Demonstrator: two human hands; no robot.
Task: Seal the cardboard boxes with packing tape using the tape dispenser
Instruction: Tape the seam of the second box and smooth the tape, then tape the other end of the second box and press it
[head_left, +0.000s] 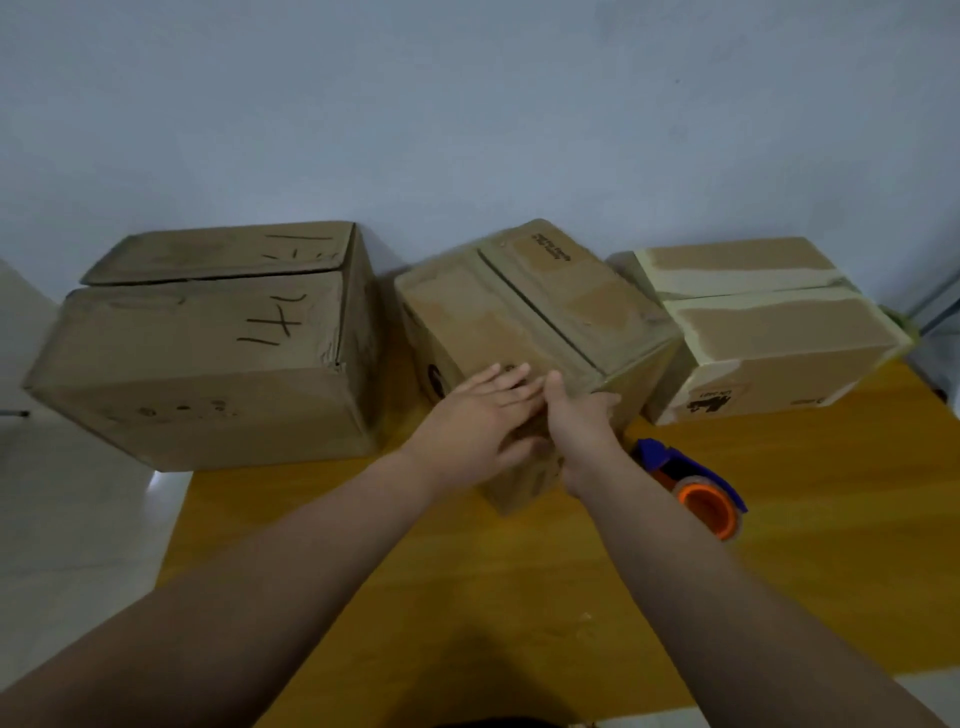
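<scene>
Three cardboard boxes stand on a yellow wooden table (519, 597). The middle box (524, 312) is turned at an angle with its corner toward me. My left hand (478, 415) lies flat with straight fingers on its near left side. My right hand (576, 421) grips the box's near corner, thumb on top and fingers round the right face. A large box (208, 353) with black scribbles sits at the left, its top flaps untaped. A box (769, 327) with pale tape across its seam and edges sits at the right. The blue tape dispenser (696, 483) with an orange roll lies beside my right forearm.
A pale wall (467, 104) runs right behind the boxes. The large left box overhangs the table's left edge above a white floor (62, 519). The table's right edge lies just past the taped box.
</scene>
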